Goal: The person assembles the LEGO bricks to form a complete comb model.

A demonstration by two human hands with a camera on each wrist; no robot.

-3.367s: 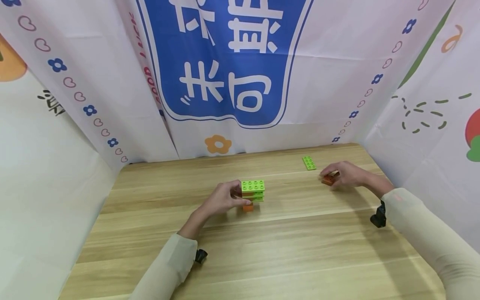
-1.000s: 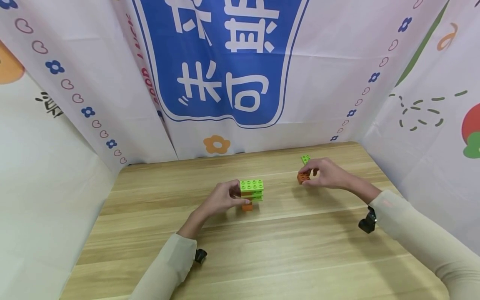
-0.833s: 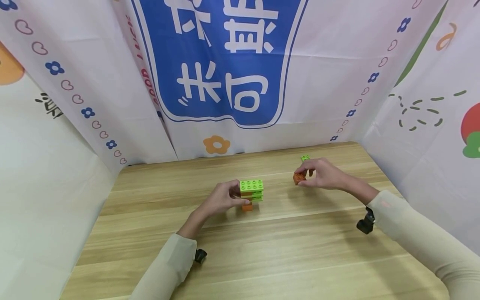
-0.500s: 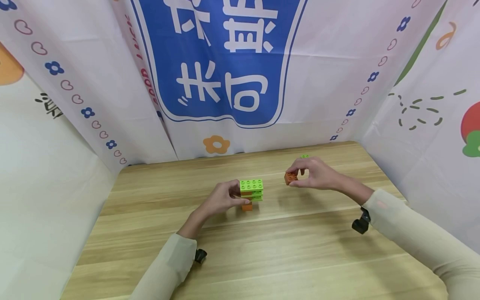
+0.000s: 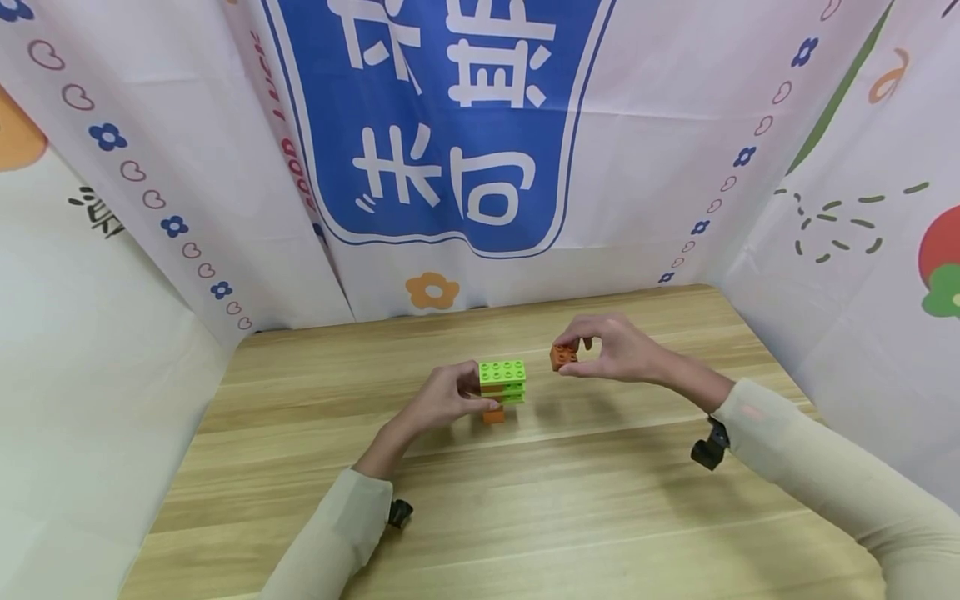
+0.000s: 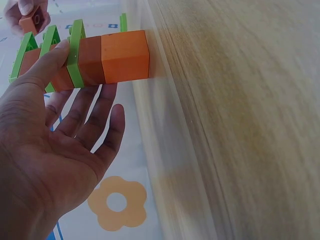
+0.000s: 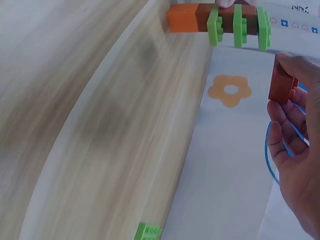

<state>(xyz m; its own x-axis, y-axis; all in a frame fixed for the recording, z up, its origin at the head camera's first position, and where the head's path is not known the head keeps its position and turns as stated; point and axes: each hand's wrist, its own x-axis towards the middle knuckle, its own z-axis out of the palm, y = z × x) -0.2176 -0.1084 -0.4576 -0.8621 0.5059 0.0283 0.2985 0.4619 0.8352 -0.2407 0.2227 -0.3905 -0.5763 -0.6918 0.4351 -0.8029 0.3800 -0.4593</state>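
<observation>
Between thumb and fingers my left hand holds an upright tower of toy building bricks. In the left wrist view the tower alternates orange-brown bricks with thin green plates, with a bright orange brick at its foot on the table. A studded green plate tops it. Just to the right and raised above the table, my right hand pinches an orange-brown brick. A gap separates that brick from the tower; the right wrist view shows the brick gripped by thumb and fingertips.
A loose green plate lies on the wooden table, hidden behind the right hand in the head view. Printed cloth hangs along the table's back edge and both sides. Each wrist wears a small black camera.
My right hand has picked up the orange-brown brick from the table's right side and carried it left toward the tower. The left hand stays in place on the tower.
</observation>
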